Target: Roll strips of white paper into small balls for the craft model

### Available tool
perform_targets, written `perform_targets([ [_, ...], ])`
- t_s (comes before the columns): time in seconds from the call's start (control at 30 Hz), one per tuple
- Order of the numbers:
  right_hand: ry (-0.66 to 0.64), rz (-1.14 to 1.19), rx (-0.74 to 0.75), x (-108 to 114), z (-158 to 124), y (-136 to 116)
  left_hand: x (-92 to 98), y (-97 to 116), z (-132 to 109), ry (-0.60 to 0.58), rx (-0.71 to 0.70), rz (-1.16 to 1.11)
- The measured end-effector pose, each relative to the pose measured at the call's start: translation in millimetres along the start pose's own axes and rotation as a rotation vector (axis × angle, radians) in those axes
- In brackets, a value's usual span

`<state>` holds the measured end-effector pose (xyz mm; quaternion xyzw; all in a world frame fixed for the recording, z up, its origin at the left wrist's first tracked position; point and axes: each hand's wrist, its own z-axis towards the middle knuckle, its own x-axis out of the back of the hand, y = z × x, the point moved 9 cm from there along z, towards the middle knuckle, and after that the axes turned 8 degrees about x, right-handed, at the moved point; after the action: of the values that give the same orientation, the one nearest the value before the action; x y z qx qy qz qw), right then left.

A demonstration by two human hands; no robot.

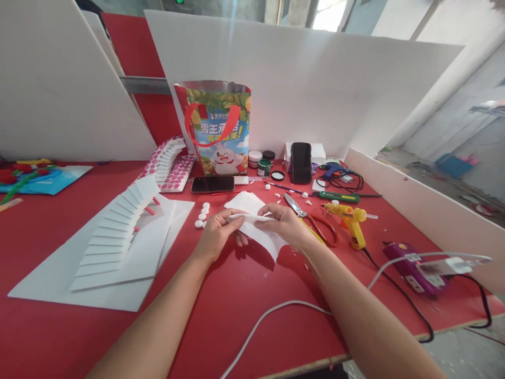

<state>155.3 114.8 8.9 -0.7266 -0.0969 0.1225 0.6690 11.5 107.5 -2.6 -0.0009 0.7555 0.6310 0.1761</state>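
Forearms (165, 310) Extended Over Red Tabletop (232, 300)

Left hand (215, 234): thumb and fingers pinch the white paper sheet (262, 237) at its upper left. Right hand (288, 226): fingers grasp its upper right. Sheet position: over the tabletop, between the white round pieces (204, 210) and the orange-handled scissors (303, 213).

A red tabletop (39, 337) fills the lower frame, backed by a tall white board (315, 89); a bright window (329, 15) (nearly washed out) glows at upper right, and grey floor (473, 352) shows at lower right.
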Motion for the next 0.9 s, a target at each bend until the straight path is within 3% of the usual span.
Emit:
perform_targets([
  [0.23,-0.059,0.111,0.026,1,2,-1,2.3,2,-1,0.000,0.001,-0.106],
  [0.47,-0.120,0.077,0.071,-2,1,-4,3.2,4,-2,0.022,-0.001,-0.087],
  [0.67,-0.263,0.024,0.087,-1,-8,-20,5.1,8,-1,0.037,-0.035,-0.083],
  [0.8,-0.290,0.235,-0.100,-5,-14,-11,-3.2,7,-4,-0.042,-0.035,-0.054],
  [0.9,-0.334,0.283,-0.259,-22,-20,6,-7.9,5,-7,-0.084,-0.028,-0.018],
])
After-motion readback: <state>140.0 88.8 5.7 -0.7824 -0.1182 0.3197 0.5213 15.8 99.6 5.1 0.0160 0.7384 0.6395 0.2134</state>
